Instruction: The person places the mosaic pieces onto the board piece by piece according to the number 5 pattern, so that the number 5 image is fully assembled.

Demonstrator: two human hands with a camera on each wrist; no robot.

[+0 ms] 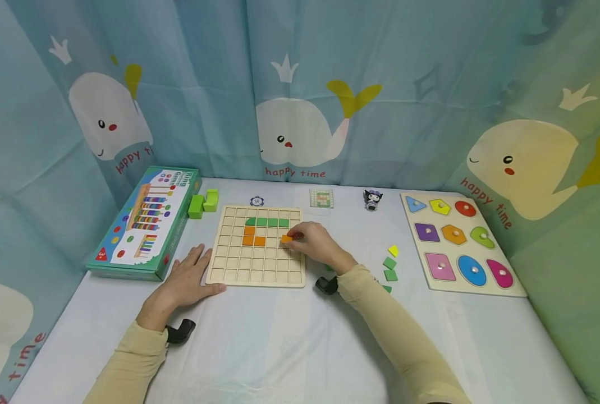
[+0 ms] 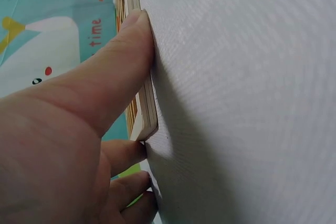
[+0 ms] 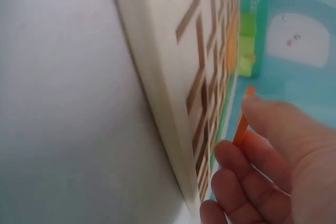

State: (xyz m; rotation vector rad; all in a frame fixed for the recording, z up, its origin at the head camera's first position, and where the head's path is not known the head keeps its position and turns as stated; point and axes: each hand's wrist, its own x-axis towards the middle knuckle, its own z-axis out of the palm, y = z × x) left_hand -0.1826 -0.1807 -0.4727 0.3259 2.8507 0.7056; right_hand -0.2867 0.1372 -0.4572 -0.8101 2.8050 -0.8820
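Observation:
A wooden grid board (image 1: 224, 270) lies flat on the white table. In its upper rows sit several green tiles (image 1: 273, 222), with orange tiles (image 1: 248, 240) below them on the left. My right hand (image 1: 316, 244) pinches a thin orange square tile (image 3: 242, 128) between thumb and fingers, over the board's right side. The tile is held apart from the grid in the right wrist view. At the board's lower left corner my left hand (image 1: 187, 281) rests on the table, its thumb (image 2: 134, 45) along the front edge and its fingers by the left side.
Left of the board are a green game box (image 1: 178, 241) and light green blocks (image 1: 196, 206). Behind it lie a round chip (image 1: 256, 201), a pattern card (image 1: 321, 198) and a small figure (image 1: 372, 200). Loose green tiles (image 1: 390, 275), a yellow piece (image 1: 393, 251) and a shape puzzle (image 1: 426, 280) lie right.

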